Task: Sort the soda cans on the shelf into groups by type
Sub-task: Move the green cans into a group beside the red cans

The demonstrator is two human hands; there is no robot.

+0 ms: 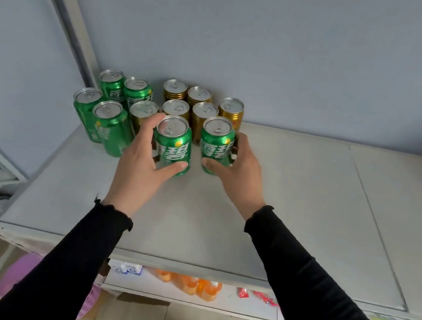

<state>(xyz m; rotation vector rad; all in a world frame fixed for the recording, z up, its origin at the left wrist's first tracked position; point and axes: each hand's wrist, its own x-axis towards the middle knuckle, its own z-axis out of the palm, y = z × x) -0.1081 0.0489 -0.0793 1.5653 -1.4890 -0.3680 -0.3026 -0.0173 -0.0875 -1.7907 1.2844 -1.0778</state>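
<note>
Each grip wraps one upright green can: left hand point(138, 166) on the left can point(173, 145), right hand point(240, 174) on the right can point(216, 144). On the shelf point(294, 198): six green cans, six gold cans point(231, 112).

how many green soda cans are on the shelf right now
6. Four stand at back left; one in the left hand, one in the right hand. More may hide behind.

Pale blue corner with a white shelf unit

A blue-grey wall point(274, 46) backs the white shelf point(292, 212); a lower shelf point(186, 290) holds orange bottles point(197, 286) above a light wooden floor point(182, 318).
</note>
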